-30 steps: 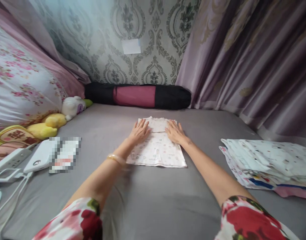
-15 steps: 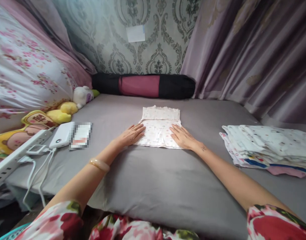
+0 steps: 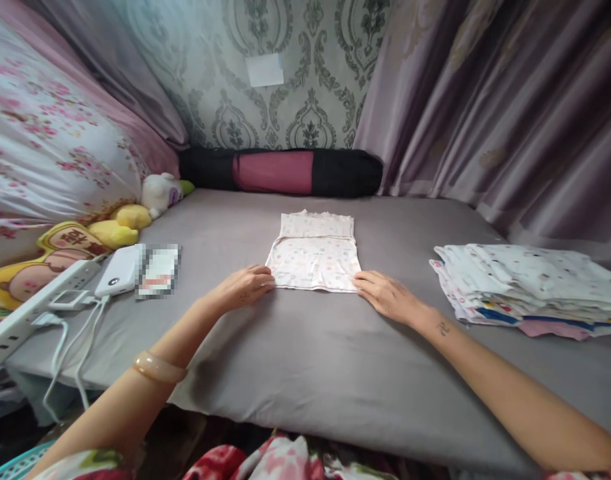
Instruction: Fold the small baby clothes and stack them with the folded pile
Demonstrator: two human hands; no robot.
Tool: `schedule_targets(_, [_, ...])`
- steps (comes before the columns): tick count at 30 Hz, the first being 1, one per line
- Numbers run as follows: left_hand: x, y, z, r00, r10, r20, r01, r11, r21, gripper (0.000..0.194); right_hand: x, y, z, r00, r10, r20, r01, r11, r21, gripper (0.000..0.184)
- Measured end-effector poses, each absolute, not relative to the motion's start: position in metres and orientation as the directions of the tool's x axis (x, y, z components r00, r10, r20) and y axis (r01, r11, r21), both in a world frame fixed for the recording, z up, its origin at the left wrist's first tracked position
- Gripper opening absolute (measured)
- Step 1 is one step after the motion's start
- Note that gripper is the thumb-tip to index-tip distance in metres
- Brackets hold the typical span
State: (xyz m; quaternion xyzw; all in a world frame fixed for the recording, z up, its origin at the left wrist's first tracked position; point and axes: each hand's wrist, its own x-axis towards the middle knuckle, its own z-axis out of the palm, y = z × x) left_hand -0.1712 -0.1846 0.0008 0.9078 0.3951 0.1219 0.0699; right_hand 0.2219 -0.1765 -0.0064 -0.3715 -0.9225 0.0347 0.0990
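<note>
A small white printed shirt (image 3: pixel 315 260) lies flat in front of me on the grey sheet. Its far part is folded over as a band that ends in a straight line across it. At the near left corner, the fingers of my left hand (image 3: pixel 248 287) are closed on the cloth's edge. My right hand (image 3: pixel 382 293) pinches the near right corner; its thumb is mostly hidden. The hem between both hands lies on the sheet.
To the right sits a stack of folded clothes (image 3: pixel 530 280). On the left are a white power bank (image 3: pixel 120 270), a power strip (image 3: pixel 40 313) with cables, and plush toys (image 3: pixel 112 232). A black and maroon bolster (image 3: pixel 272 172) lies along the wall.
Both hands have slid from the shirt's sides toward me, down to its near corners, and their flat fingers have closed on the edge. The shirt's folded shape looks the same.
</note>
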Motion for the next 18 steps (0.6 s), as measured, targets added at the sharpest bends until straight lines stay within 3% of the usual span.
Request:
schedule_targets(5, [-0.167,-0.181,0.001,0.666,0.731,0.147,0.706,-0.682,0.191,0.026,0.21,-0.181,-0.002,-0.702,0.704,0.109,0.708,0.706,0.0,0.037])
schedule_targets(9, [-0.163,-0.174,-0.003,0.621,0.777,0.101,0.771,-0.629,0.103,0.023,0.205,-0.177,-0.001,-0.678,0.727,0.108,0.733,0.68,0.02,0.042])
schedule_targets(12, [-0.16,-0.169,-0.006,0.57,0.814,0.109,0.813,-0.578,0.069,0.032,0.202,-0.17,-0.001,-0.632,0.764,0.134,0.767,0.641,-0.034,0.035])
schedule_targets(15, [-0.158,-0.165,-0.007,0.579,0.798,0.165,0.794,-0.598,0.111,0.041,0.201,-0.161,-0.003,-0.595,0.79,0.151,0.779,0.612,-0.135,0.03])
schedule_targets(18, [-0.161,-0.161,-0.007,0.601,0.771,0.21,0.752,-0.634,0.179,0.037,0.205,-0.154,-0.006,-0.593,0.789,0.159,0.749,0.613,-0.251,0.034])
